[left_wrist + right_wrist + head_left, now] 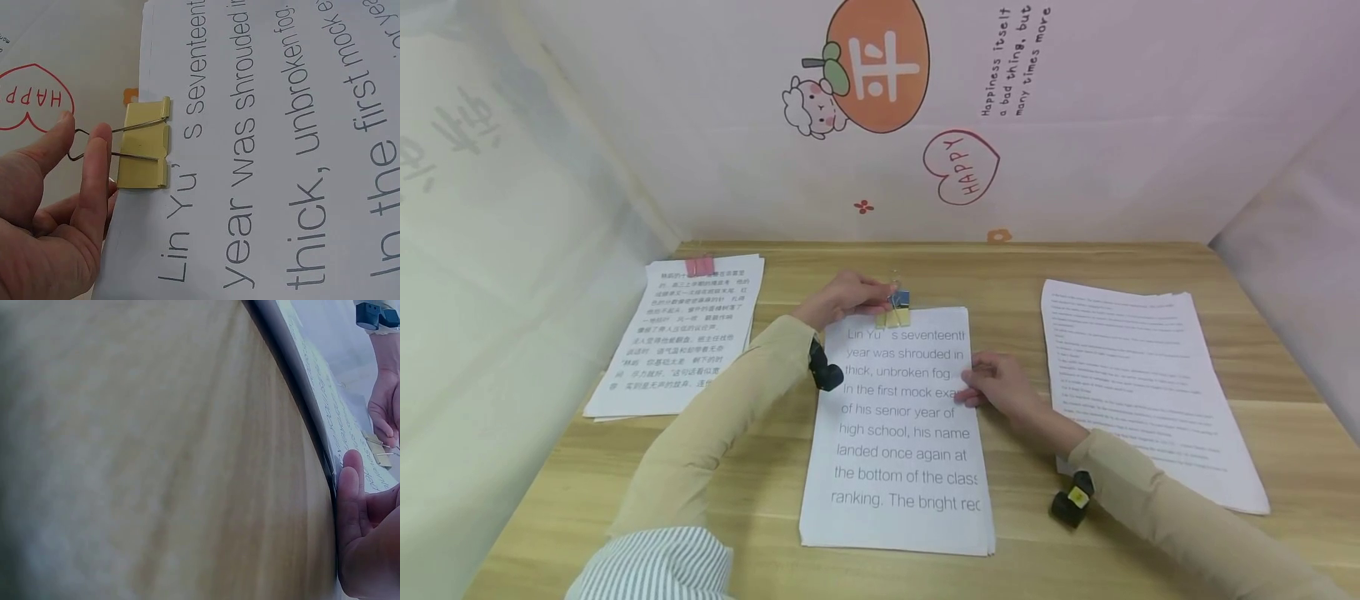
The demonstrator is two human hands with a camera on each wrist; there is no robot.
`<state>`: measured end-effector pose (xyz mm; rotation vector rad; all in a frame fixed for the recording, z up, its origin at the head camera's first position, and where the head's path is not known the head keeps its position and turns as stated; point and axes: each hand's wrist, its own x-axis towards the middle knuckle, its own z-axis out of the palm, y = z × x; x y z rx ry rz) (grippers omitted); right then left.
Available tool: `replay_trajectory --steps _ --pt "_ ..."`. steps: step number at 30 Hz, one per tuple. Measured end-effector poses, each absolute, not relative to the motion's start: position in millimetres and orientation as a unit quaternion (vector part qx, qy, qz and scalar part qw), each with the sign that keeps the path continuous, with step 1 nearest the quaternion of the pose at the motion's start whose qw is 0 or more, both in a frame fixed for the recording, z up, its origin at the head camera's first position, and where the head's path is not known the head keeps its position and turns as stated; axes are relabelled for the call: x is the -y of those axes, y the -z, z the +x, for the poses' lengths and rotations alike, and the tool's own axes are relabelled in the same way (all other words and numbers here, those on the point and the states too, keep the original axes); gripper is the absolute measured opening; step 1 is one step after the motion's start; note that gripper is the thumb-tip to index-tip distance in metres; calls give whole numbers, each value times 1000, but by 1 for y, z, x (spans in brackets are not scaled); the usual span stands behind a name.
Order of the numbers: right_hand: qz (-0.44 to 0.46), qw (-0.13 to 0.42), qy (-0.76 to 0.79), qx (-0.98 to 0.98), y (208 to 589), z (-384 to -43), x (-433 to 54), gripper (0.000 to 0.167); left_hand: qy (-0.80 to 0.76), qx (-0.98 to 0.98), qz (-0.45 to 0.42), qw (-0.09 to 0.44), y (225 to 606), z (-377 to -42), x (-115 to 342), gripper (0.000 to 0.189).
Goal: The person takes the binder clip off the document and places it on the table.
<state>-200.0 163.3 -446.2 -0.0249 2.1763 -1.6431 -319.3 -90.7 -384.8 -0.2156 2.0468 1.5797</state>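
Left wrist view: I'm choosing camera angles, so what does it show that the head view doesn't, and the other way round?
Only the left wrist view shows the palm side of the left hand.

Only the head view shows the right hand, the pink clip on a white printed paper stack at left, and the small-print white paper stack at right.

Both share the left hand, the yellow metal binder clip, the large-print white paper stack and the red heart outline.
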Motion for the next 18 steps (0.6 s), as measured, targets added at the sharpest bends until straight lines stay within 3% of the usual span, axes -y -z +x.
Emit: replay_trajectory --steps 18 --pt "5 211 575 -790 446 -201 -161 26 -625 -733 -95 253 386 -319 90 32"
